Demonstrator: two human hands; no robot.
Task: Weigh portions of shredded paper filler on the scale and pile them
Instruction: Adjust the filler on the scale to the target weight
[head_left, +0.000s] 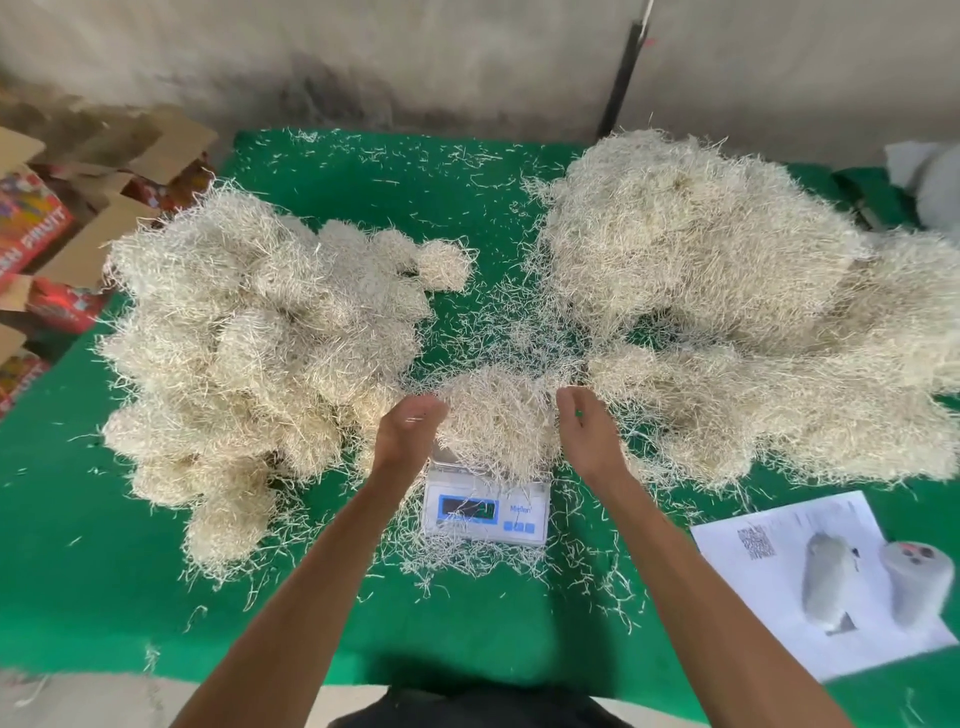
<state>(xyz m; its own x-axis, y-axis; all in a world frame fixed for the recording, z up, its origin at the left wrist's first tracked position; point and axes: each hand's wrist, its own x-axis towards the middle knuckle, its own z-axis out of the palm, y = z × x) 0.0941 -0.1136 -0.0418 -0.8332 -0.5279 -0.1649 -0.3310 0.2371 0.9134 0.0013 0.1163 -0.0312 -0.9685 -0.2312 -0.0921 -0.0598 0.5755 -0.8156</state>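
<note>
A small white digital scale stands on the green cloth in front of me, its platform covered by a clump of cream shredded paper. My left hand is at the clump's left side and my right hand at its right side, both cupped with fingers apart, touching its edges without gripping. A heap of separate rounded portions lies to the left. A larger loose mass of shredded paper fills the right side. The scale's display is partly hidden by stray strands.
The green cloth is strewn with loose strands. A printed sheet with pictures lies at the front right. Open cardboard boxes stand off the table's left edge. A wall and a dark pole are behind.
</note>
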